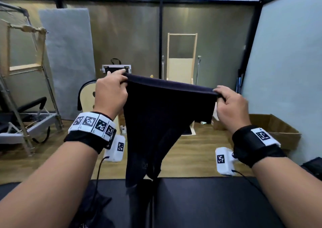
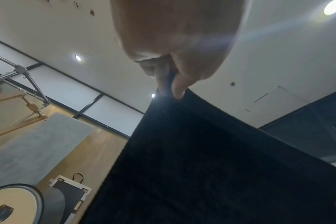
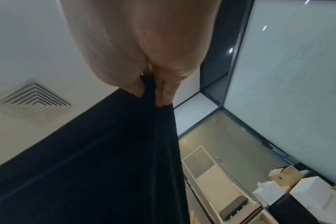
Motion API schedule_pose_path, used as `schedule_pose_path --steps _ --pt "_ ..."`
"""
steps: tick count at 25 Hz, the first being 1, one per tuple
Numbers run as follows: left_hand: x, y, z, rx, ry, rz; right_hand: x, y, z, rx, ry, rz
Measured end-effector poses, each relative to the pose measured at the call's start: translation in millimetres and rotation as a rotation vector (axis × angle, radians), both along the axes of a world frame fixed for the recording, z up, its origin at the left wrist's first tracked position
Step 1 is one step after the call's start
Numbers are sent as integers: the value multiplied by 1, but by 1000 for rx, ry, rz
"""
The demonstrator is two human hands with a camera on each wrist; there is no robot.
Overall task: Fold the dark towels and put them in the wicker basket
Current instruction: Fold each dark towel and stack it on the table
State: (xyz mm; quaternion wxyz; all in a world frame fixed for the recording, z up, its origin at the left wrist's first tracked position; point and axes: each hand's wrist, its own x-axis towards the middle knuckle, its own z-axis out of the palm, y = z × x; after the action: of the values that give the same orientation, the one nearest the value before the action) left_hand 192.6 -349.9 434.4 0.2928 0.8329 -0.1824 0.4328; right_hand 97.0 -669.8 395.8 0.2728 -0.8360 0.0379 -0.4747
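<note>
Both forearms up: left hand [image 1: 111, 91] and right hand [image 1: 230, 104] each pinch a top corner, dark towel [image 1: 162, 123] hanging lengthwise toward the table [image 1: 209, 201].

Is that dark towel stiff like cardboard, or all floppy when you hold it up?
Probably floppy: the towel sags between the left hand and the right hand and bunches at the bottom. It seems light, since fingertip pinches hold it. It likely won't slip; the cloth looks fuzzy.

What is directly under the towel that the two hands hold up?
The towel hangs over a black table, lower end at its far edge. More dark cloth lies left. The towel hides the floor behind it.
</note>
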Motion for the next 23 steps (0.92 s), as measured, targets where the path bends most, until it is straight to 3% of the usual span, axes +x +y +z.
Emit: schedule_pose_path --steps 8,15,18,23 --pt "-93 -1 -132 135 287 -23 -107 -26 -100 -23 263 38" --pt "-200 -22 -253 304 694 -40 -221 -54 -223 69 677 48" --pt "-246 -31 -286 363 855 -54 -264 -67 -257 42 841 55" --pt "-299 -31 -312 610 1127 -115 -318 -82 -282 -69 1298 138"
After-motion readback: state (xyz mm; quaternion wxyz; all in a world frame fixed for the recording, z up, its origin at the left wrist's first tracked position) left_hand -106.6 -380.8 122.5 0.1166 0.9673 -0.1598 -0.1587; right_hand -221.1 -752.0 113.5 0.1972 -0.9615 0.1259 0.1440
